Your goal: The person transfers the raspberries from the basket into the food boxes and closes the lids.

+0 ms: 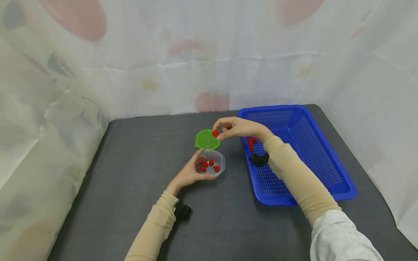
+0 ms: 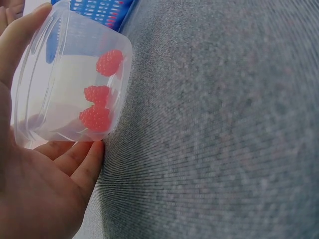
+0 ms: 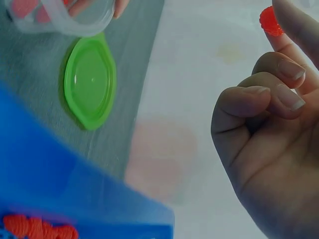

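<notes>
Raspberry [image 1: 215, 133] pinched in my right hand's [image 1: 236, 128] fingertips, above the green lid [image 1: 207, 139] near the tabletop's [image 1: 130, 188] far edge. Left hand [image 1: 189, 173] grips the clear cup [image 1: 212, 163] w/ three berries inside, just nearer than the lid. Blue basket [image 1: 326, 156] sits by the right edge. Risk: light pinch, berry could slip and roll off; cup looks tilted, may spill.

Left hand [image 2: 35, 194] cups a clear plastic tub [image 2: 70, 74] from below and the side, fingers curled round its base, thumb along the rim at top left. Three red raspberry-like pieces [image 2: 98, 94] sit inside against the wall. Tub rests on grey textured mat [image 2: 224, 129]. Blue perforated plastic basket [image 2: 102, 10] at top edge, behind tub.
</notes>
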### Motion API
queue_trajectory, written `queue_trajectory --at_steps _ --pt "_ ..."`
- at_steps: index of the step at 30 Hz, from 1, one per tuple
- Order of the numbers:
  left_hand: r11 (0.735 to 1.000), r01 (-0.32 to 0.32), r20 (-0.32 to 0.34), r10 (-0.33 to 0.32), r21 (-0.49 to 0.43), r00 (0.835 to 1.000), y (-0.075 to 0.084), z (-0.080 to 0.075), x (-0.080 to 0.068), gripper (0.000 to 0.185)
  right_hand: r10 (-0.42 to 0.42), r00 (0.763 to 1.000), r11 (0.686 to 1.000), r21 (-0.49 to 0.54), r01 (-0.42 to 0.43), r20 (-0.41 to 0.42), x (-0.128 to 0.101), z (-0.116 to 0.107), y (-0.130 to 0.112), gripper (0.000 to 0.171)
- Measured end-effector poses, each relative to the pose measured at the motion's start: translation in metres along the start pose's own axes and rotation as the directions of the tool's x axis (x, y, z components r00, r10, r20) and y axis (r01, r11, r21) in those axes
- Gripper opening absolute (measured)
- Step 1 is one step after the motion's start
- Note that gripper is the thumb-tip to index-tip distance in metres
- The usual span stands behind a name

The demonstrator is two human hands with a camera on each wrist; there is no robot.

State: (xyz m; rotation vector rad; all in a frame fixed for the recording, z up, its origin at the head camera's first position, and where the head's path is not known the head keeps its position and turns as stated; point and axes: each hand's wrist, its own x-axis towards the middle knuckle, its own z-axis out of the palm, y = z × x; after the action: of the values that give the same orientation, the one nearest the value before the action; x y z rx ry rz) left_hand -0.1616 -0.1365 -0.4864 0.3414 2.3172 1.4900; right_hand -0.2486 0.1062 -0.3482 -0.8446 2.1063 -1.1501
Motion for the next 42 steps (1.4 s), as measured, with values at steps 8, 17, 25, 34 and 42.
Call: queue_trajectory --at_steps 8,17,25,34,42 --pt "1.0 -0.008 0.001 0.008 0.0 1.0 -0.002 -0.001 0.002 0.105 -0.012 0.997 0.999 -0.036 0.015 0.072 0.017 0.01 -0.005 0.032" --pt "1.0 -0.009 0.001 0.009 0.003 1.0 -0.002 -0.001 0.002 0.103 -0.01 0.986 0.999 -0.033 0.016 0.167 0.036 0.02 0.0 0.028" --pt "1.0 0.022 0.048 -0.021 -0.018 0.999 0.025 -0.004 -0.012 0.101 0.07 0.973 0.996 -0.072 -0.055 0.22 0.049 0.029 0.009 0.028" --pt "0.999 -0.015 0.065 0.017 -0.04 0.998 0.03 -0.003 -0.015 0.101 0.15 0.953 0.983 -0.14 -0.116 0.264 0.059 0.04 0.019 0.028" --pt "0.998 -0.034 0.057 0.036 -0.047 0.998 0.011 -0.002 -0.006 0.102 0.208 0.937 0.962 -0.23 -0.145 0.279 0.062 0.043 0.026 0.028"
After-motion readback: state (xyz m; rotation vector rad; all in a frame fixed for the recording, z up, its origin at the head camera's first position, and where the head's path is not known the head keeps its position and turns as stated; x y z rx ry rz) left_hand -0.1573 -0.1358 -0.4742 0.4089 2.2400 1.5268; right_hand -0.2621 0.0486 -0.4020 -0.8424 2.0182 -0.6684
